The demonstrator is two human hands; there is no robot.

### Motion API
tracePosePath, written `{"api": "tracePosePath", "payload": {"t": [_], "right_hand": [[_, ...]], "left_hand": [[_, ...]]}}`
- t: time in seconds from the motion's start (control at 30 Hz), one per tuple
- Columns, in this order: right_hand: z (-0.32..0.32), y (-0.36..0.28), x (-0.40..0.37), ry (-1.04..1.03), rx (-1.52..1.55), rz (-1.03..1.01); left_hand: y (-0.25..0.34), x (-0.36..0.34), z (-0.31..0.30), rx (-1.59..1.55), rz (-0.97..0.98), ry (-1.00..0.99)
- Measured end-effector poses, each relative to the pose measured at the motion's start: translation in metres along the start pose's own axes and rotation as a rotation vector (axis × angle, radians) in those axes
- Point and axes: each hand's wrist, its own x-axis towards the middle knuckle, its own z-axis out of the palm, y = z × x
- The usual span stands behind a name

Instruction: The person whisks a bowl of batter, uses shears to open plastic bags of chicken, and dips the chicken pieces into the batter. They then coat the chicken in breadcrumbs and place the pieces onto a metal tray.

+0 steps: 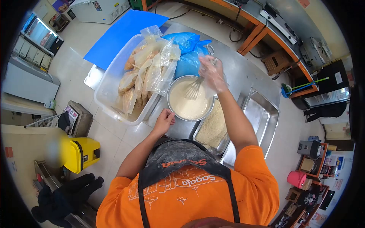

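Observation:
My right hand (213,74), in a clear plastic glove, grips a wire whisk (194,89) by its handle. The whisk's wires dip into pale, creamy batter (188,104) inside a round metal bowl (170,95). Curled fingers of my bare left hand (165,119) are at the bowl's near left rim, seemingly holding it; the exact contact is hard to see. Beside the bowl, under my right forearm, lies a metal tray of beige crumbs or flour (213,127).
To the left, a translucent plastic tub (108,100) holds bagged, breaded-looking food (131,81). Blue plastic bags (188,57) sit behind the bowl. A shiny metal pan (262,117) is at right on the steel table (224,49). A yellow bin (81,154) stands on the floor.

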Motion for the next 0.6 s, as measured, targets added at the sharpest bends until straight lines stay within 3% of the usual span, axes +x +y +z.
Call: {"api": "tracePosePath", "payload": {"t": [0.07,0.17,0.27,0.33,0.47,0.6], "right_hand": [[0.002,-0.003,-0.028,-0.043,0.054,-0.151],[0.007,0.042,-0.046,-0.113,-0.217,-0.149],[0.022,-0.017,-0.066,-0.207,-0.057,-0.079],[0.015,-0.017,-0.077,-0.262,-0.036,-0.092],[0.012,0.004,-0.082,-0.155,-0.121,0.069],[0.024,-0.022,-0.105,-0.162,0.049,-0.092]], "left_hand": [[0.003,0.004,-0.001,0.037,0.015,0.023],[-0.001,0.000,-0.002,0.064,0.014,0.042],[0.012,0.000,-0.007,0.091,0.007,0.048],[0.015,-0.002,-0.005,0.120,0.004,0.042],[0.010,0.013,-0.002,0.109,0.014,0.043],[0.002,0.015,0.002,0.020,0.022,0.038]]}}
